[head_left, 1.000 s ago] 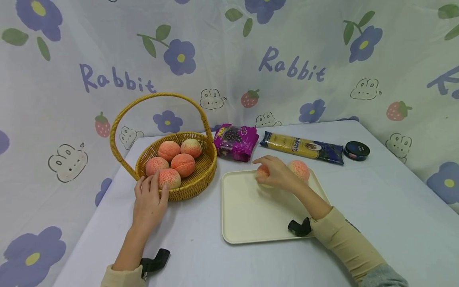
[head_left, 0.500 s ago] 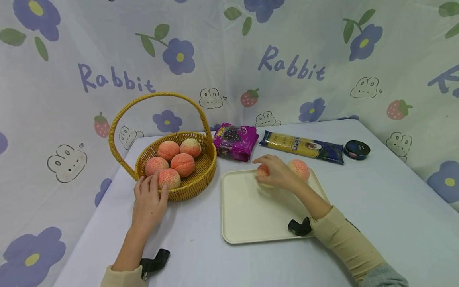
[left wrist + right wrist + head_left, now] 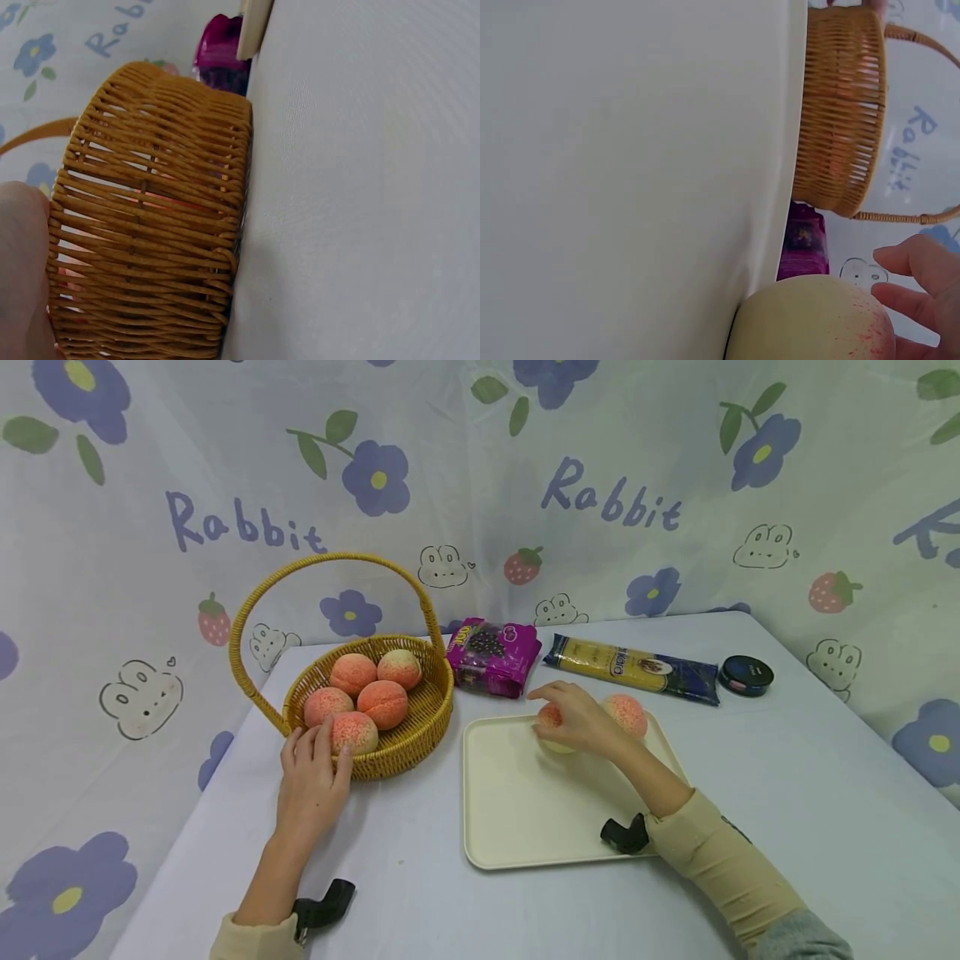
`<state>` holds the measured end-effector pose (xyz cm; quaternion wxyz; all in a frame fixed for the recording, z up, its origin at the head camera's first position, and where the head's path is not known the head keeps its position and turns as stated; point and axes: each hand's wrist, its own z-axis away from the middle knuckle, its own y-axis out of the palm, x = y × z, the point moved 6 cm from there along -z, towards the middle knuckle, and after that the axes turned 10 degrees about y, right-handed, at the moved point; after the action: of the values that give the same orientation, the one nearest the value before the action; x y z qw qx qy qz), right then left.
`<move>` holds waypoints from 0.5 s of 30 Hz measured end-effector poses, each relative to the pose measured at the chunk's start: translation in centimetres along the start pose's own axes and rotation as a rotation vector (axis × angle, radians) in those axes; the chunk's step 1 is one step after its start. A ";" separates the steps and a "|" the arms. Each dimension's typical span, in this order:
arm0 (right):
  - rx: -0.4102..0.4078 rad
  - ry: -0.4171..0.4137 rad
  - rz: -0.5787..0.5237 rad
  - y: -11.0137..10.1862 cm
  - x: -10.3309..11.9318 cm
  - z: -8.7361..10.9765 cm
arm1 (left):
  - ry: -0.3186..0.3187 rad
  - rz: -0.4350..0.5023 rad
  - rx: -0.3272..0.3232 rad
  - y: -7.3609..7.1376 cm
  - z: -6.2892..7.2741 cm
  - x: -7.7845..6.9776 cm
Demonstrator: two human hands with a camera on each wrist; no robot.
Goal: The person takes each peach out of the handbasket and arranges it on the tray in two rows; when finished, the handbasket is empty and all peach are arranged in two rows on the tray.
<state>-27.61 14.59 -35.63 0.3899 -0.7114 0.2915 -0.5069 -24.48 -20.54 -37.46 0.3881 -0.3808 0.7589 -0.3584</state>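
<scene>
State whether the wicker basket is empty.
Not empty: the wicker basket holds five peaches, with bare weave showing beside them.

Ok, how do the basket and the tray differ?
The basket is golden-brown, woven and rounded, with an arched handle; the tray is cream, smooth and rectangular. Five peaches show in the basket, two at the tray. Both rest on the white table.

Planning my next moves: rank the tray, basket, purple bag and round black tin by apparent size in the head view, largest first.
1. Wicker basket and cream tray: too close to rank; the basket stands taller, and the tray is partly covered.
2. Purple bag
3. Round black tin
</scene>
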 end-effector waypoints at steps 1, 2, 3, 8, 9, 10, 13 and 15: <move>0.000 -0.001 0.002 0.0 0.1 -0.1 | 0.001 -0.001 -0.002 0.0 0.0 0.0; -0.001 -0.001 0.003 -0.1 0.2 -0.1 | 0.001 -0.001 -0.003 0.0 0.0 0.0; -0.001 -0.004 0.002 -0.1 0.3 -0.2 | 0.002 0.000 -0.006 0.0 0.0 0.1; 0.000 -0.013 -0.010 -0.1 0.8 -0.6 | 0.006 0.001 -0.013 -0.1 0.0 0.1; 0.003 -0.015 -0.012 -0.1 0.9 -0.6 | 0.008 0.002 -0.014 -0.1 0.0 0.1; 0.005 -0.013 -0.013 -0.1 1.0 -0.7 | 0.007 0.002 -0.014 -0.1 0.0 0.1; 0.012 -0.013 -0.011 -0.1 1.4 -0.8 | 0.004 0.001 -0.008 -0.1 0.0 0.1; 0.015 -0.016 -0.012 -0.2 1.7 -0.8 | 0.003 0.000 -0.005 -0.1 -0.1 0.1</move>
<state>-27.87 13.10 -34.49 0.3947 -0.7140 0.2804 -0.5057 -24.55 -20.59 -37.40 0.3859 -0.3811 0.7605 -0.3571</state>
